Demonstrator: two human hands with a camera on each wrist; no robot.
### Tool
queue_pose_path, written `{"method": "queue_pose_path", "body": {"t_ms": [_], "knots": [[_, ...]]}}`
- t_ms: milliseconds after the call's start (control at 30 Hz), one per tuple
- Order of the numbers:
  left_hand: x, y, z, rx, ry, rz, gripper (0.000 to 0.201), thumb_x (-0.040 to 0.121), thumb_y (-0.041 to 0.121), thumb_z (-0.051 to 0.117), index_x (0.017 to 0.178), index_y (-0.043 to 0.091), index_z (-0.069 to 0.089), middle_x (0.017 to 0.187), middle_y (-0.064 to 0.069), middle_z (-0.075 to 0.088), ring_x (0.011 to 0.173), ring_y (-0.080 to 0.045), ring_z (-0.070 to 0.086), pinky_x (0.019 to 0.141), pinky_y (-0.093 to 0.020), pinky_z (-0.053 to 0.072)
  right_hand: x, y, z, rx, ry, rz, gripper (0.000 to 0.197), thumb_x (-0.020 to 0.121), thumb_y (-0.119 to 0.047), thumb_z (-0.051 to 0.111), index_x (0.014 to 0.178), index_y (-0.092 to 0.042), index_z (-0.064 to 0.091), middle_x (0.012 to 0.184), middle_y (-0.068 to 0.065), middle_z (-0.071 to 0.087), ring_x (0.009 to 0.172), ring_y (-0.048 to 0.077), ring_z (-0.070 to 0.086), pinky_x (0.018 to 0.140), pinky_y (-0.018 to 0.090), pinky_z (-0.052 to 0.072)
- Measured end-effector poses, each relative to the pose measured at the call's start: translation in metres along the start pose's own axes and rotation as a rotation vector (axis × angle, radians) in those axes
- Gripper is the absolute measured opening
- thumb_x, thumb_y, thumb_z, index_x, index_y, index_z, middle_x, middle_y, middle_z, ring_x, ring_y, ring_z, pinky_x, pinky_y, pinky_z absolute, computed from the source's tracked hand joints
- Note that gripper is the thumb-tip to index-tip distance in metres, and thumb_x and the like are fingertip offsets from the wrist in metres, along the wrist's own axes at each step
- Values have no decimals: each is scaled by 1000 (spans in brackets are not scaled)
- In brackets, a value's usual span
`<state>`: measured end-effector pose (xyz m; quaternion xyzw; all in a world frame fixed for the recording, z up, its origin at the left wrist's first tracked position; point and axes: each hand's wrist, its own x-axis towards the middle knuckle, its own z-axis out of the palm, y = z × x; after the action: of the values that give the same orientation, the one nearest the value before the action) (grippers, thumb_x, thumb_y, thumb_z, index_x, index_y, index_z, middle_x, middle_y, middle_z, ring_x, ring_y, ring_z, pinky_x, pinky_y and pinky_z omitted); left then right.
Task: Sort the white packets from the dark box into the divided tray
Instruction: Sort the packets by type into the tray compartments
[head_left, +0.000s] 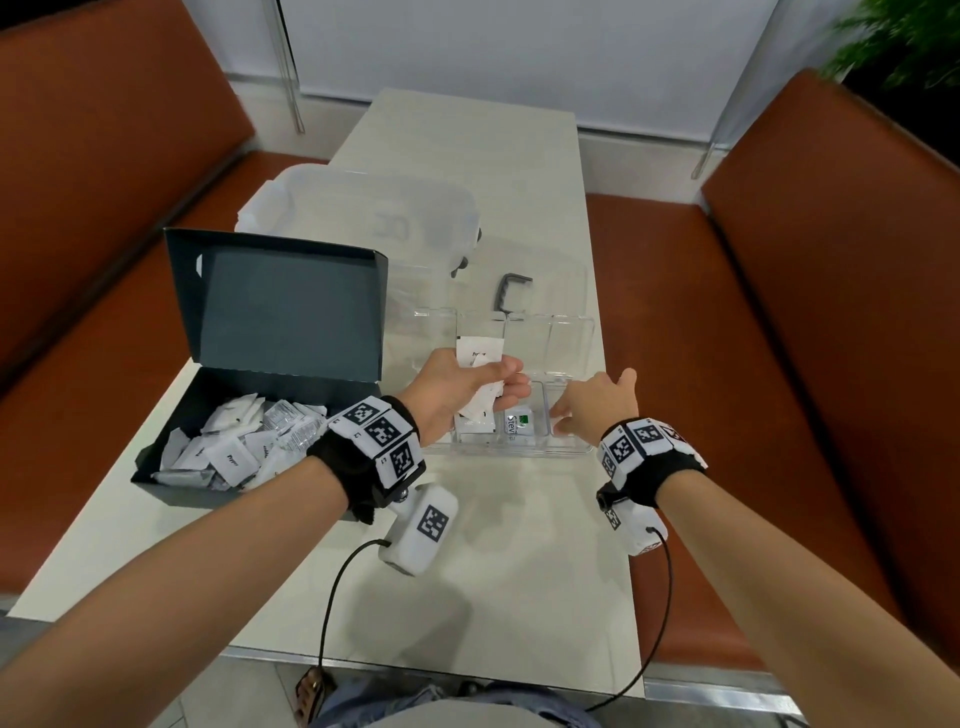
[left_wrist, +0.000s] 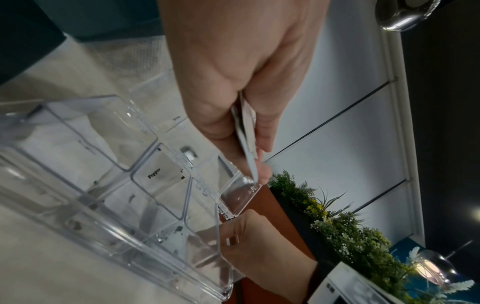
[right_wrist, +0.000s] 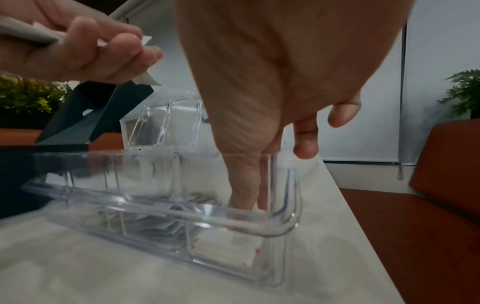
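White packets (head_left: 228, 441) fill the dark box (head_left: 249, 364) on the left side of the bench (head_left: 519, 571). The left hand (head_left: 457, 387) pinches a few more packets (head_left: 480, 358) above the clear divided tray (head_left: 571, 332). The right hand (head_left: 597, 402) has its fingers (right_wrist: 244, 185) straight, poking down into the tray's near right part. Some packets already lie in the near parts.
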<state>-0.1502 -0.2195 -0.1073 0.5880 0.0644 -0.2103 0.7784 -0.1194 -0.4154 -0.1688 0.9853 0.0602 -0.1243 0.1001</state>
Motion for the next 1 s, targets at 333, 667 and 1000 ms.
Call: {"method": "queue_pose_path", "body": {"t_ms": [333, 667, 1000], "knots": [[-1, 11, 4, -178, 7, -198, 49, 102, 36, 46, 114, -9, 60, 110, -26, 68, 83, -24, 71, 62, -25, 59, -18, 1, -28, 180, 124, -18, 23, 94, -41, 54, 111, -36, 67, 109, -13, 69, 100, 16, 58, 86, 40, 25], [1, 11, 10, -219, 65, -208, 27, 103, 14, 40, 105, 1, 63, 93, -17, 69, 73, -22, 68, 56, -29, 59, -57, -50, -68, 1024, 257, -71, 47, 78, -41, 75, 117, -20, 61, 90, -3, 59, 74, 3, 55, 57, 7, 37], [-12, 11, 0, -157, -114, -183, 16, 93, -3, 56, 108, -5, 59, 98, -25, 70, 92, -34, 68, 71, -41, 61, -55, -25, -73, 1529, 272, 93, 12, 90, -6, 63, 100, -3, 69, 67, 5, 66, 54, 12, 64, 57, 23, 55]]}}
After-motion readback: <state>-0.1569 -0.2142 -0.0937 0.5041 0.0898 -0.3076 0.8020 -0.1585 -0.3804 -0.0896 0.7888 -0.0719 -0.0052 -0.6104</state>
